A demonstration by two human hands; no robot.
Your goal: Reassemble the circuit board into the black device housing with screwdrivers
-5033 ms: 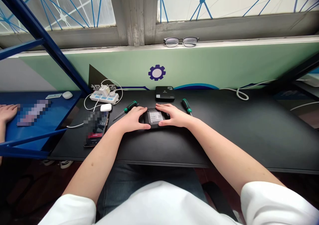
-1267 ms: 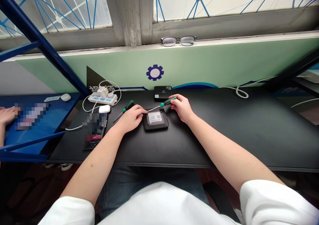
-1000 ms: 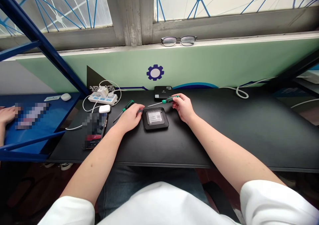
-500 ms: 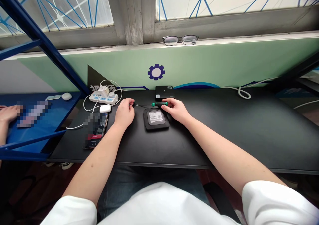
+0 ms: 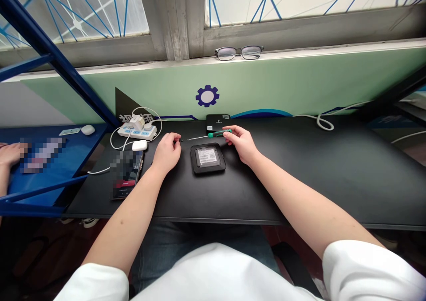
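My right hand (image 5: 242,144) grips the green handle of a screwdriver (image 5: 216,134) between thumb and fingers, its thin shaft pointing left. My left hand (image 5: 168,152) is curled with thumb and fingertips together near the screwdriver's tip; a tiny dark bit shows at the fingertips, too small to name. Between the hands, slightly nearer to me, a square black device (image 5: 208,167) lies on the table with a white printed label facing up. Behind the screwdriver is a second flat black box (image 5: 217,122) with a small white sticker.
On the left stand a power strip (image 5: 140,133) with white chargers and cables, a white earbud case (image 5: 139,145) and a phone (image 5: 133,172). Glasses (image 5: 238,53) rest on the sill. A white cable (image 5: 321,122) lies back right. Another person's hand (image 5: 11,153) is at the blue table.
My right hand has lifted the screwdriver slightly and drawn it right, so its tip is farther from my left hand. The left hand has barely moved.
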